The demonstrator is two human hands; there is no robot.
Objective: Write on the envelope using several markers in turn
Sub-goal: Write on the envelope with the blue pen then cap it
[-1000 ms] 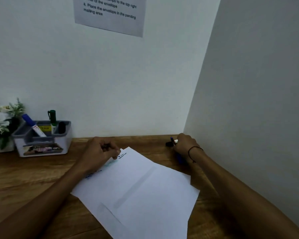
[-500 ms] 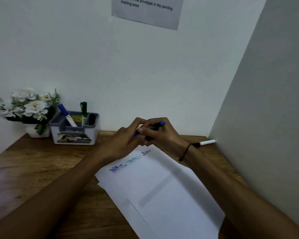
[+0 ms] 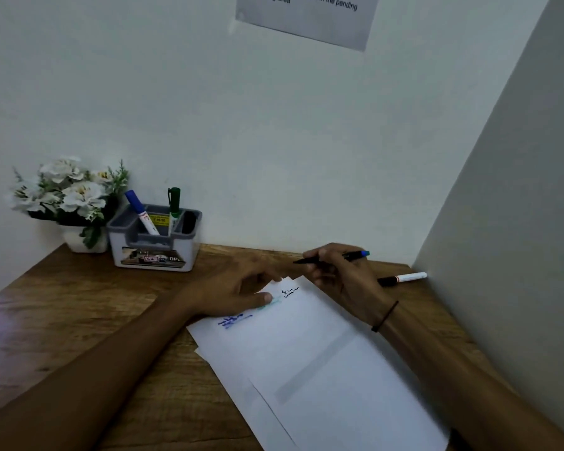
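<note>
A white envelope [image 3: 323,359] lies slanted on the wooden desk [image 3: 79,314], with blue, green and black writing along its top edge. My left hand [image 3: 232,289] rests flat on its upper left corner, fingers spread. My right hand [image 3: 342,276] grips a thin black pen with a blue end [image 3: 355,255] just above the envelope's top corner, tip pointing left. A white marker with a black cap [image 3: 402,278] lies on the desk by the right wall.
A grey organiser [image 3: 153,252] at the back holds a blue-capped marker [image 3: 140,211] and a green marker [image 3: 174,205]. A pot of white flowers [image 3: 69,196] stands left of it. A printed sheet [image 3: 306,17] hangs on the wall. A grey partition [image 3: 518,222] closes the right side.
My hands came apart: the left dropped flat onto the envelope, the right kept the blue-ended pen and shifted right. One second ago the right hand was at the desk's far right corner.
</note>
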